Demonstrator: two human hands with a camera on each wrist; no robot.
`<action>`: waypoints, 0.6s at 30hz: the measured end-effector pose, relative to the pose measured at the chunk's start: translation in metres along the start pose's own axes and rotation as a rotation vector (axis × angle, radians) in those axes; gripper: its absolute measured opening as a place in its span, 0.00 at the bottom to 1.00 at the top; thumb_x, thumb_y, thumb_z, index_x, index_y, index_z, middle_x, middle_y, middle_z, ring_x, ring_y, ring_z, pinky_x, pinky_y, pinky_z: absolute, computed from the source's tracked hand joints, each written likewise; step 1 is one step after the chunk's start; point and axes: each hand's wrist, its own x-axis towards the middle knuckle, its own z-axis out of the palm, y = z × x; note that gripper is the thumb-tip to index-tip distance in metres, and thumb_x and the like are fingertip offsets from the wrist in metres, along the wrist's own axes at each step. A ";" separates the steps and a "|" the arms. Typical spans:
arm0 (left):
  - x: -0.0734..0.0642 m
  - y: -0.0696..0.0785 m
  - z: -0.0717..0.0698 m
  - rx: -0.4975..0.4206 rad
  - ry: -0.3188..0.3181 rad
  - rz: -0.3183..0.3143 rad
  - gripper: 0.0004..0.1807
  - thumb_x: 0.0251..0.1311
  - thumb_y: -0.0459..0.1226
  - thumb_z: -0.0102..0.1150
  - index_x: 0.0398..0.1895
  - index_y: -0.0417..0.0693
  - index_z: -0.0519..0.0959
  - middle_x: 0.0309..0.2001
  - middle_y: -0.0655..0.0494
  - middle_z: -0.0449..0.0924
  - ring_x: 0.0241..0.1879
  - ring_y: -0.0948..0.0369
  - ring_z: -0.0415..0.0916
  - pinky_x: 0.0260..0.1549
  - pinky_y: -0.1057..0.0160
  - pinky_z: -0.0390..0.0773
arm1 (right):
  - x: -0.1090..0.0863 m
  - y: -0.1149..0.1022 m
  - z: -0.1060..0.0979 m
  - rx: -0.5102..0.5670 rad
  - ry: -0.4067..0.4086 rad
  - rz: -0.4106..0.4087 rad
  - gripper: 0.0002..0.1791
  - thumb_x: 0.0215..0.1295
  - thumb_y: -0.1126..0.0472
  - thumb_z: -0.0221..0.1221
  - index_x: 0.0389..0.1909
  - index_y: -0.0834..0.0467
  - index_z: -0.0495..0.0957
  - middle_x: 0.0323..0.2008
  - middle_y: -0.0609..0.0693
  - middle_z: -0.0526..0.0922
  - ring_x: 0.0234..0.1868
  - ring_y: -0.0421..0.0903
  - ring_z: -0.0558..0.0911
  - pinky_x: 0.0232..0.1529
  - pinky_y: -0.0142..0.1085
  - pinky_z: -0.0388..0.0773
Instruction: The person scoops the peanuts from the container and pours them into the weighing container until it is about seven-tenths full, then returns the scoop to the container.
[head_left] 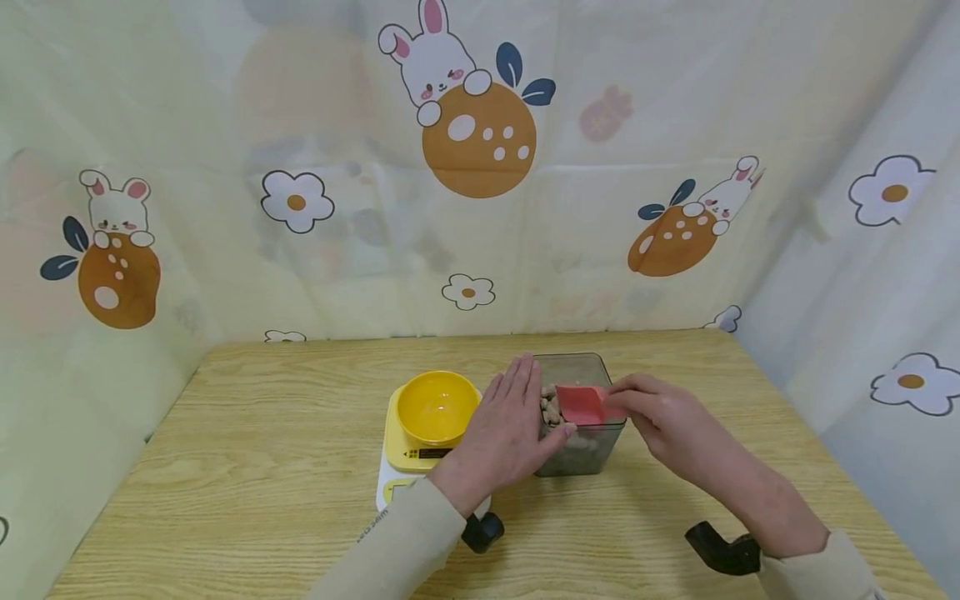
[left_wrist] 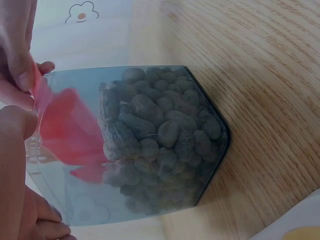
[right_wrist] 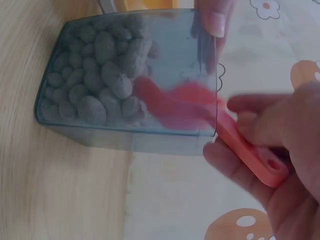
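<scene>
A smoky see-through bin (head_left: 579, 454) stands on the table, partly filled with unshelled peanuts (left_wrist: 142, 110). My left hand (head_left: 504, 425) lies along the bin's left side, fingers straight and together, with the thumb across the near rim. In the right hand (head_left: 667, 425), a pink scoop (right_wrist: 247, 152) is pinched by its handle between thumb and fingers. The scoop's bowl dips inside the bin, its tip at the peanuts, as the right wrist view shows through the wall. Left of the bin, a yellow bowl (head_left: 438, 407) sits on a yellow-and-white kitchen scale (head_left: 393, 454), partly covered by my left hand and forearm.
Everything stands on a wood-grain table (head_left: 262, 467). A patterned curtain (head_left: 337, 275) hangs behind the table's back edge and along both sides. Scale and bin stand close together, with the left hand between them.
</scene>
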 end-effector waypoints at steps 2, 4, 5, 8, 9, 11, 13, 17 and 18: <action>0.000 0.000 0.000 -0.005 0.002 -0.001 0.50 0.69 0.68 0.33 0.80 0.42 0.43 0.81 0.48 0.40 0.80 0.53 0.41 0.78 0.53 0.50 | 0.000 0.001 0.000 0.010 0.012 0.030 0.16 0.48 0.79 0.68 0.37 0.61 0.86 0.38 0.50 0.84 0.34 0.44 0.84 0.31 0.32 0.83; 0.000 0.000 0.001 -0.008 0.002 -0.001 0.50 0.69 0.68 0.33 0.80 0.42 0.43 0.81 0.48 0.40 0.80 0.54 0.41 0.78 0.53 0.50 | 0.000 0.002 0.000 -0.004 0.001 0.006 0.14 0.49 0.77 0.70 0.37 0.60 0.86 0.38 0.50 0.83 0.34 0.43 0.82 0.30 0.30 0.82; 0.000 0.000 0.001 -0.006 0.002 0.000 0.50 0.69 0.68 0.33 0.80 0.42 0.43 0.81 0.48 0.40 0.80 0.53 0.41 0.78 0.53 0.51 | -0.002 0.002 -0.001 -0.016 -0.014 -0.022 0.10 0.55 0.72 0.69 0.38 0.60 0.86 0.39 0.51 0.83 0.34 0.43 0.81 0.30 0.30 0.81; 0.000 -0.001 0.001 0.002 0.000 0.002 0.50 0.69 0.68 0.33 0.80 0.42 0.44 0.81 0.48 0.41 0.80 0.53 0.41 0.77 0.53 0.51 | -0.006 0.003 -0.001 -0.071 -0.040 -0.143 0.06 0.64 0.67 0.64 0.41 0.61 0.85 0.42 0.54 0.83 0.38 0.46 0.81 0.31 0.31 0.81; 0.000 -0.001 0.001 0.005 -0.002 0.002 0.49 0.69 0.68 0.33 0.80 0.42 0.43 0.81 0.48 0.40 0.80 0.53 0.41 0.77 0.53 0.51 | -0.007 0.003 -0.001 -0.093 -0.048 -0.178 0.07 0.67 0.67 0.61 0.43 0.62 0.85 0.44 0.56 0.83 0.40 0.48 0.81 0.32 0.31 0.82; 0.000 -0.001 0.001 0.007 -0.004 0.001 0.50 0.69 0.68 0.32 0.80 0.42 0.43 0.81 0.48 0.40 0.80 0.54 0.41 0.77 0.53 0.51 | -0.010 0.003 -0.002 -0.132 -0.057 -0.216 0.10 0.66 0.70 0.60 0.46 0.64 0.84 0.45 0.57 0.82 0.43 0.50 0.81 0.34 0.34 0.84; 0.000 -0.001 0.001 0.005 -0.006 0.001 0.50 0.69 0.68 0.31 0.80 0.42 0.43 0.81 0.48 0.40 0.80 0.54 0.41 0.77 0.53 0.51 | -0.011 0.003 -0.002 -0.169 -0.068 -0.225 0.15 0.60 0.76 0.63 0.48 0.64 0.84 0.46 0.56 0.83 0.45 0.51 0.82 0.37 0.36 0.85; -0.001 -0.002 -0.001 -0.008 -0.007 0.005 0.50 0.69 0.68 0.31 0.80 0.42 0.42 0.81 0.48 0.39 0.80 0.54 0.40 0.77 0.53 0.51 | -0.012 0.005 -0.005 -0.133 -0.093 -0.174 0.29 0.42 0.80 0.70 0.49 0.61 0.84 0.47 0.53 0.83 0.46 0.49 0.82 0.40 0.37 0.85; -0.001 -0.002 -0.001 -0.007 -0.008 0.006 0.50 0.69 0.68 0.30 0.80 0.42 0.42 0.81 0.48 0.39 0.80 0.54 0.40 0.78 0.53 0.51 | -0.013 0.006 -0.005 -0.108 -0.095 -0.157 0.29 0.42 0.79 0.70 0.50 0.60 0.84 0.47 0.52 0.83 0.46 0.48 0.82 0.39 0.36 0.84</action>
